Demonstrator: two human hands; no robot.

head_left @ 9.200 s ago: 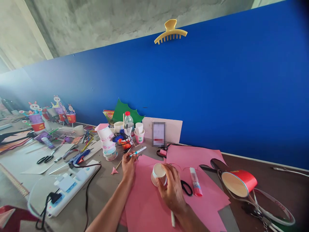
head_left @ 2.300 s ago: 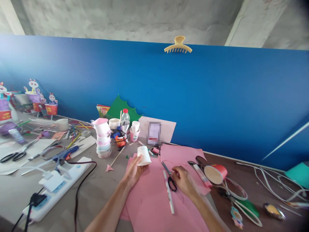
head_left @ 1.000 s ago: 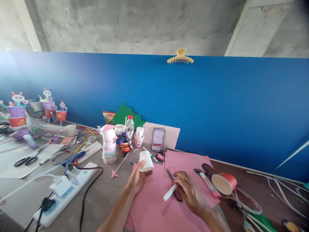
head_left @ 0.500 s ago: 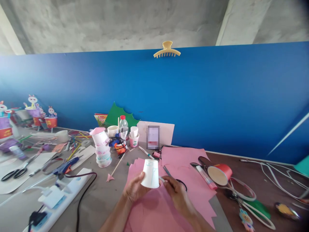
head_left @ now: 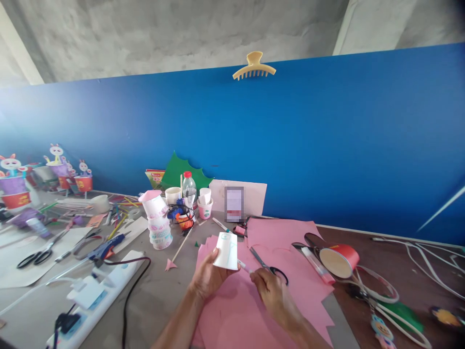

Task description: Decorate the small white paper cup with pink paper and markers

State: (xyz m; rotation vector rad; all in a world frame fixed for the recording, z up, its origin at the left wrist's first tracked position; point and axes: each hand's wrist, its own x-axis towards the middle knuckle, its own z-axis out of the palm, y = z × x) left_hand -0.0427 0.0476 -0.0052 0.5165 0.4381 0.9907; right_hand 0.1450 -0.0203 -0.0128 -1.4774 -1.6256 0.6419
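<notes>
A white paper cup (head_left: 226, 251), mouth down, is gripped in my left hand (head_left: 209, 276); thin teal lines are drawn on its side. My right hand (head_left: 269, 291) is closed around a slim white marker (head_left: 244, 265), which points toward the cup's lower right edge. Whether the marker's tip touches the cup I cannot tell. Beneath both hands lie sheets of pink paper (head_left: 240, 320). Black-handled scissors (head_left: 271, 267) rest on the paper just beyond my right hand.
On the left stand a stacked-cup tower (head_left: 160, 225), a glue gun (head_left: 109, 246) and a white power strip (head_left: 109, 295) with a dark cord. A red paper cup (head_left: 339, 259) lies on its side at right, near a pink-and-white tube (head_left: 317, 266). A blue partition (head_left: 327, 145) rises behind.
My right hand has drawn slightly away from the cup with the marker, uncovering more of the scissors. The cup stays in my left hand. The view has shifted and tilted a little.
</notes>
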